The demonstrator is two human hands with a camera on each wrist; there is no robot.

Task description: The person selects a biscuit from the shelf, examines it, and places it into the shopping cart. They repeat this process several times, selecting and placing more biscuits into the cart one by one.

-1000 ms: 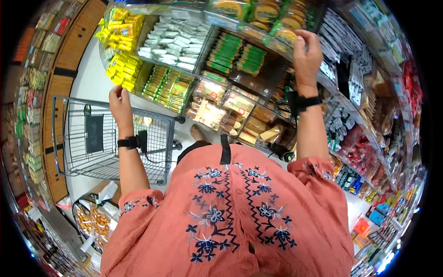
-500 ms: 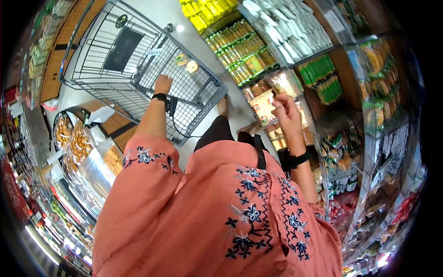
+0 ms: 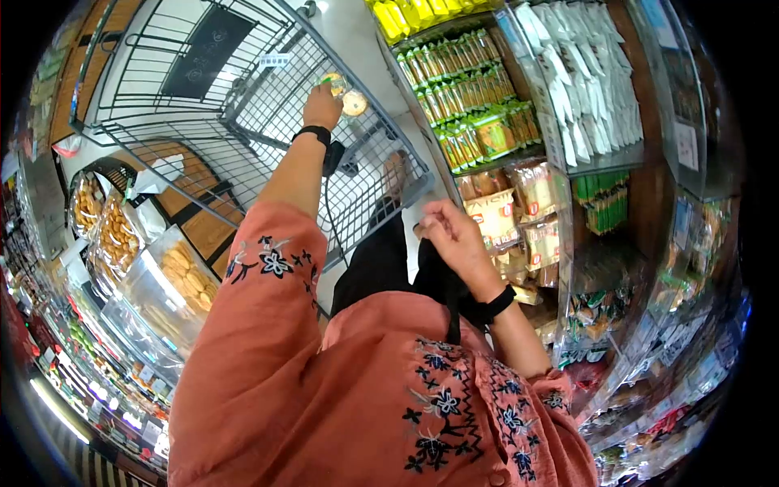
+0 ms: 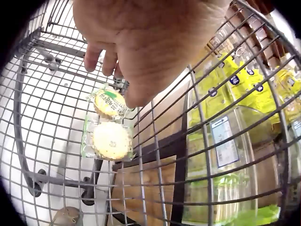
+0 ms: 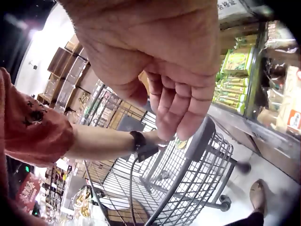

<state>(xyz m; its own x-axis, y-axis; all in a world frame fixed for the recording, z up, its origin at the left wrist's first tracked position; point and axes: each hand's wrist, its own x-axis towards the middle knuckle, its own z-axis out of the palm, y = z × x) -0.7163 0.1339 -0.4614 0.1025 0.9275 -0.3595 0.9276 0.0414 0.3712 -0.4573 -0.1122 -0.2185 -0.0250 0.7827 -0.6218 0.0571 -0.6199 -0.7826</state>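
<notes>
My left hand (image 3: 323, 107) reaches over the wire shopping cart (image 3: 243, 130). Two round, pale yellow baked snacks in clear wrappers lie on its mesh. In the left wrist view, the snack pack with green print (image 4: 109, 102) sits just below the fingers, overlapped by the thumb side of the hand. Beside it is the plainer snack pack (image 4: 111, 140). Nothing shows in the left fingers, which hang loosely. My right hand (image 3: 456, 243) hovers outside the cart's near corner, fingers loosely bent and holding nothing.
On the right, shelf bins hold green-wrapped snack sticks (image 3: 479, 89), white sachets (image 3: 576, 81) and packed bread (image 3: 495, 219). Yellow packets (image 3: 414, 15) stand beyond. A display with bagged snacks (image 3: 118, 231) and a clear tub (image 3: 182, 272) lies to the left.
Both hands were at the shelves a second ago. The left has swung over the cart and on to the snack packs; the right has come down and away from the shelf. The view has turned toward the cart.
</notes>
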